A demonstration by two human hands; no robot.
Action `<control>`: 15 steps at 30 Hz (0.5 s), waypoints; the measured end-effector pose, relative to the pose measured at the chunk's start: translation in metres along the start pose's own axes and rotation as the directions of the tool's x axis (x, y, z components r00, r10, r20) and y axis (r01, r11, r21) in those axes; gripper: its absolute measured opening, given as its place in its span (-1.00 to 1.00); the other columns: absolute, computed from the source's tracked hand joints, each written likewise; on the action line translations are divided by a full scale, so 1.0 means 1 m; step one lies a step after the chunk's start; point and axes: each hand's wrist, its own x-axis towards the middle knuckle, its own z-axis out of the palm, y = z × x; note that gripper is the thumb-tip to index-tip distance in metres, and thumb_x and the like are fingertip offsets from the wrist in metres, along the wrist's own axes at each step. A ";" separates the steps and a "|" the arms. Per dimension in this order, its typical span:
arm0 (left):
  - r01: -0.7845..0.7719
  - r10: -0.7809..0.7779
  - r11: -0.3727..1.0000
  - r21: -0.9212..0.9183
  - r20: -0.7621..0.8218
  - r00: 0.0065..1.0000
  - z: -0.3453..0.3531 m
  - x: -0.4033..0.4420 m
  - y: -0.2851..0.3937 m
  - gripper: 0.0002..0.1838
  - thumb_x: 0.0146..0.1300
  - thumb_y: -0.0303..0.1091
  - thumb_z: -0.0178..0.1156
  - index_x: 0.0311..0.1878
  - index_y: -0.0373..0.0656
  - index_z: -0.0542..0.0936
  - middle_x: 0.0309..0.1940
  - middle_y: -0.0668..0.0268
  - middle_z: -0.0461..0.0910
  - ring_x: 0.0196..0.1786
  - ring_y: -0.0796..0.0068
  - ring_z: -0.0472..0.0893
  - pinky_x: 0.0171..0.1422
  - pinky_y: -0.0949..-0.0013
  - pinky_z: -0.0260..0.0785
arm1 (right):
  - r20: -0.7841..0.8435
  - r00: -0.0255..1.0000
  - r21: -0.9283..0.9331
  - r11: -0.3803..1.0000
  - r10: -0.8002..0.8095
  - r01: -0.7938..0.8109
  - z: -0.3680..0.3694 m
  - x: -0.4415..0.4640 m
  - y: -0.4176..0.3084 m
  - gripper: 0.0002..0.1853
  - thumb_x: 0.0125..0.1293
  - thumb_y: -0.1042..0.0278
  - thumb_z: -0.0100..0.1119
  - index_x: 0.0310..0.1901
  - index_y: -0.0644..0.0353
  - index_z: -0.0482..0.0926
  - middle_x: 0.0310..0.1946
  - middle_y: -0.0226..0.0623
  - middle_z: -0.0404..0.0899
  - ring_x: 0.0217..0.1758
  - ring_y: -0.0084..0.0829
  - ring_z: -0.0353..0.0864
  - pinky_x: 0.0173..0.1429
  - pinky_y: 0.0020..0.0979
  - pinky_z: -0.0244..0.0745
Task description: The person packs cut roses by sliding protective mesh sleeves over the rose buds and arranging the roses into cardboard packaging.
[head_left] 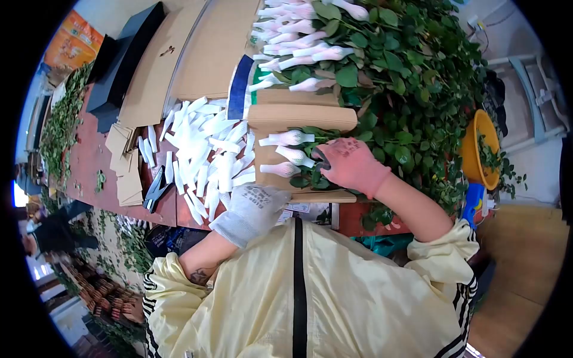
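Observation:
My right hand [353,165], in a pink glove, is closed at the base of a rose [295,156] whose bud sits in a white foam net sleeve. Its fingertips are partly hidden against the leaves. Two more sleeved roses, an upper one [287,138] and a lower one [280,170], lie beside it on corrugated cardboard [265,156]. My left hand [253,210], in a grey-white glove, is low by the cardboard's near corner. Its fingers are turned away, so whether it holds anything is hidden. Loose white foam sleeves [206,146] are heaped just beyond it.
Many sleeved roses [298,27] with leafy stems [406,77] are stacked at the back right. A stapler [156,191] lies by cardboard pieces [128,179] on the left. A rolled cardboard edge [304,117] crosses the middle. A yellow basin [481,149] stands right.

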 end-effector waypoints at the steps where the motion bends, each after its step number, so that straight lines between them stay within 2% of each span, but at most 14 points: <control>1: -0.001 0.000 1.000 0.008 0.071 0.997 -0.003 0.000 -0.001 -0.75 0.12 -0.26 0.19 -0.13 -0.06 0.62 -0.33 0.27 0.63 -0.26 0.24 0.62 -0.18 0.21 0.43 | 0.127 0.991 -0.034 0.999 0.033 -0.029 0.003 0.011 -0.002 -0.69 0.13 0.14 0.17 -0.13 0.08 0.50 -0.23 -0.22 0.60 -0.08 -0.21 0.58 0.02 -0.23 0.46; 3: -0.006 0.006 0.999 -0.049 -0.003 1.000 -0.011 -0.003 -0.010 -0.71 0.13 -0.21 0.18 -0.08 -0.05 0.62 -0.32 0.25 0.63 -0.24 0.22 0.62 -0.12 0.21 0.44 | 0.167 0.986 -0.063 0.998 0.028 -0.017 0.013 0.019 -0.007 -0.67 0.13 0.13 0.17 -0.11 0.10 0.49 -0.23 -0.20 0.60 -0.08 -0.20 0.59 0.01 -0.22 0.46; 5: -0.142 0.152 0.927 -0.346 0.000 0.988 -0.024 0.003 -0.033 -0.69 0.19 -0.10 0.12 -0.10 -0.05 0.59 -0.26 0.21 0.61 -0.18 0.25 0.62 -0.15 0.15 0.42 | 0.213 0.977 -0.086 0.996 0.026 -0.008 0.017 0.027 -0.008 -0.64 0.13 0.12 0.17 -0.09 0.12 0.48 -0.24 -0.18 0.60 -0.08 -0.19 0.59 0.01 -0.21 0.46; 6: -0.137 0.145 0.922 -0.363 -0.004 0.989 -0.022 0.009 -0.046 -0.69 0.19 -0.10 0.12 -0.10 -0.05 0.59 -0.26 0.21 0.61 -0.18 0.25 0.62 -0.15 0.15 0.42 | 0.210 0.976 -0.052 0.998 0.058 -0.048 0.018 0.029 -0.007 -0.62 0.12 0.11 0.18 -0.08 0.13 0.47 -0.23 -0.17 0.60 -0.08 -0.18 0.59 0.00 -0.20 0.47; 8: -0.038 0.018 0.960 -0.279 -0.075 0.997 -0.008 0.018 -0.064 -0.64 0.20 -0.02 0.13 -0.05 -0.02 0.57 -0.16 0.21 0.59 -0.15 0.26 0.62 -0.12 0.15 0.42 | 0.262 0.959 0.039 0.991 0.110 -0.124 0.019 0.027 -0.006 -0.54 0.08 0.09 0.24 -0.02 0.16 0.45 -0.21 -0.13 0.59 -0.08 -0.14 0.59 0.01 -0.18 0.48; 9: -0.041 0.019 0.957 -0.288 -0.080 0.997 0.000 0.020 -0.068 -0.64 0.20 -0.02 0.13 -0.05 -0.02 0.57 -0.16 0.21 0.59 -0.15 0.26 0.62 -0.12 0.15 0.42 | 0.269 0.956 0.029 0.992 0.114 -0.127 0.022 0.026 -0.003 -0.54 0.08 0.09 0.24 -0.02 0.16 0.45 -0.21 -0.13 0.59 -0.08 -0.14 0.59 0.01 -0.18 0.48; 11: -0.009 0.014 0.999 -0.046 0.110 0.994 0.009 0.031 -0.077 -0.63 0.20 0.00 0.12 -0.01 0.03 0.55 -0.07 0.26 0.57 -0.13 0.30 0.62 -0.11 0.17 0.43 | 0.213 0.970 0.054 0.989 0.120 -0.135 0.029 0.025 0.004 -0.50 0.07 0.10 0.26 0.02 0.15 0.44 -0.19 -0.11 0.60 -0.07 -0.14 0.59 0.01 -0.18 0.48; 12: -0.004 -0.001 0.999 0.032 0.137 0.991 0.007 0.032 -0.072 -0.63 0.21 -0.01 0.10 0.01 0.05 0.53 -0.03 0.28 0.55 -0.16 0.33 0.63 -0.14 0.18 0.43 | 0.286 0.940 0.003 0.981 0.184 -0.193 0.024 0.028 -0.001 -0.51 0.08 0.14 0.25 0.04 0.14 0.44 -0.17 -0.13 0.60 -0.06 -0.14 0.59 0.03 -0.19 0.48; 15: 0.014 -0.013 1.000 -0.015 0.091 0.996 0.029 0.042 -0.080 -0.64 0.22 -0.01 0.09 0.01 0.04 0.53 -0.14 0.32 0.59 -0.20 0.33 0.63 -0.20 0.19 0.42 | 0.294 0.941 -0.054 0.986 0.168 -0.159 0.024 0.030 0.001 -0.62 0.10 0.19 0.19 -0.06 0.15 0.44 -0.24 -0.13 0.61 -0.09 -0.15 0.60 -0.05 -0.21 0.50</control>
